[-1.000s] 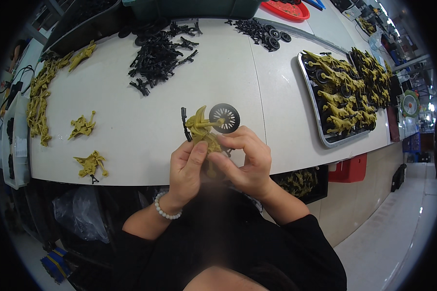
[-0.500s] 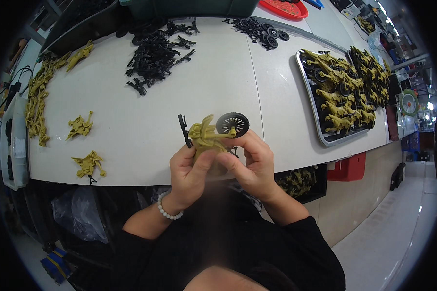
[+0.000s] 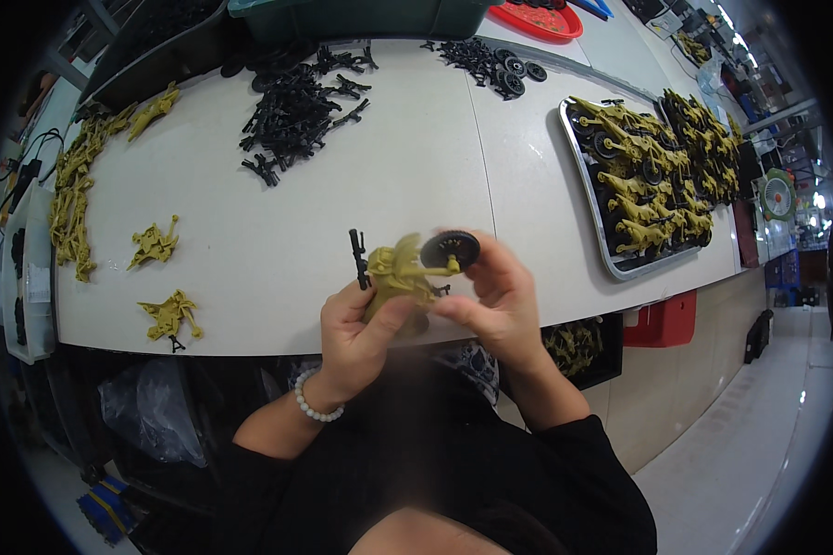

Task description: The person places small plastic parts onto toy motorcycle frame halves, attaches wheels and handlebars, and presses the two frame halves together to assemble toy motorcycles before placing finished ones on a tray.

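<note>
My left hand [image 3: 354,331] is closed round the lower part of a yellow plastic toy motorcycle [image 3: 400,270], thumb pressed along its body. A black handlebar piece [image 3: 357,259] sticks up on the left side of the toy. On its right end sits a black spoked wheel [image 3: 450,250], tilted. Fingers of my right hand [image 3: 502,305] curl behind that wheel, while the thumb lies by a small black part under it. Part of the toy is blurred, and my fingers cover its underside. Two more yellow toy bodies [image 3: 154,244] lie apart on the table to the left.
Black handlebar parts [image 3: 296,116] are heaped at the far middle, with loose black wheels [image 3: 514,83] to their right. A metal tray [image 3: 611,264] holds rows of wheeled yellow toys. Yellow bodies [image 3: 72,208] pile along the left edge. A green bin [image 3: 361,20] stands at the back.
My right hand has shifted slightly right and its thumb has come away from the yellow body. The wheel has tilted to a flatter angle, and the toy has moved a little right.
</note>
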Tool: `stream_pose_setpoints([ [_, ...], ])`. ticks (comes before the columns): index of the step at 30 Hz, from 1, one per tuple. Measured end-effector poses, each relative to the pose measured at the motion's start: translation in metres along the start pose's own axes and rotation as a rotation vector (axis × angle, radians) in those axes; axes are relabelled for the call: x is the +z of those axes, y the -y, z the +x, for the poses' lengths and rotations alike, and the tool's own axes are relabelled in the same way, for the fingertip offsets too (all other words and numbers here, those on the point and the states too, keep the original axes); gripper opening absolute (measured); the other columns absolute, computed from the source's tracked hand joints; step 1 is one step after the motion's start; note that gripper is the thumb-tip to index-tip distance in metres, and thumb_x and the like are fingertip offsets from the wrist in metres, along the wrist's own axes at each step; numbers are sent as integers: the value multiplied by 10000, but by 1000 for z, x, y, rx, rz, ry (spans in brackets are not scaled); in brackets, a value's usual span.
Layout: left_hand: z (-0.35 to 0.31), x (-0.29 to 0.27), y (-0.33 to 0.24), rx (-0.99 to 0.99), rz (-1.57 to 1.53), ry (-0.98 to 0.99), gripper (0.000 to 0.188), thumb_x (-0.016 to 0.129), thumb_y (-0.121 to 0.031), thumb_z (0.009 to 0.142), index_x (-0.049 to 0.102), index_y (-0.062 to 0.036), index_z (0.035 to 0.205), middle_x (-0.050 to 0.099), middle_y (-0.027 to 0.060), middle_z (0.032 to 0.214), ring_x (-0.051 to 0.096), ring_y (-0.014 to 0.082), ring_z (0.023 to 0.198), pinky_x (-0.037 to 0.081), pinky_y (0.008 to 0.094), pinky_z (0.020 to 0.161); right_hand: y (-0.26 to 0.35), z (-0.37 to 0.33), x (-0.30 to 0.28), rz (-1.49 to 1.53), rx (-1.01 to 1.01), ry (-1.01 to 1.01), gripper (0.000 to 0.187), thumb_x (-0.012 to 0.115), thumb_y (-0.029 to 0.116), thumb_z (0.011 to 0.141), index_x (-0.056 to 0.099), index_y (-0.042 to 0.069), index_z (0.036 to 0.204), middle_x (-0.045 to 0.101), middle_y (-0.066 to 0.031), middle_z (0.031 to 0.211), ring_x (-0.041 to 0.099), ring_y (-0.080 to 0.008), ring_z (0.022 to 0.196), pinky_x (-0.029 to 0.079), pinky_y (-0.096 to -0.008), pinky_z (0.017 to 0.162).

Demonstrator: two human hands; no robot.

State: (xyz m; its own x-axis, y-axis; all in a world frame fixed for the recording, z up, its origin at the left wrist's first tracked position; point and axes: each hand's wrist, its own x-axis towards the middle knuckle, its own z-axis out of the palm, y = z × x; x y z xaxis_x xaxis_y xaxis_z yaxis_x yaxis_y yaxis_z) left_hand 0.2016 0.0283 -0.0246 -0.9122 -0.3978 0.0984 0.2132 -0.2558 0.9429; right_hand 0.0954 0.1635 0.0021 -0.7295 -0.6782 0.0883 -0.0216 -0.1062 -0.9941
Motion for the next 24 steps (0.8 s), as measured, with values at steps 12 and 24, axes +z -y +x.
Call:
stream_pose_setpoints([
  [12,10,-7,-16,194,645,208,247,737,-132,795,666,7,986,673,110,763,627,174,620,467,261,577,22,15,-16,-411,-248,218,346,807,230,715,650,3,924,644,-87,889,621,-195,804,477,-279,682],
  [24,17,-11,-27,-311,267,335,209,730,-130,815,674,20,948,615,-23,731,496,16,650,402,190,570,17,10,-15,-381,-244,235,265,781,146,739,647,2,917,638,-84,871,603,-176,792,470,-276,705],
])
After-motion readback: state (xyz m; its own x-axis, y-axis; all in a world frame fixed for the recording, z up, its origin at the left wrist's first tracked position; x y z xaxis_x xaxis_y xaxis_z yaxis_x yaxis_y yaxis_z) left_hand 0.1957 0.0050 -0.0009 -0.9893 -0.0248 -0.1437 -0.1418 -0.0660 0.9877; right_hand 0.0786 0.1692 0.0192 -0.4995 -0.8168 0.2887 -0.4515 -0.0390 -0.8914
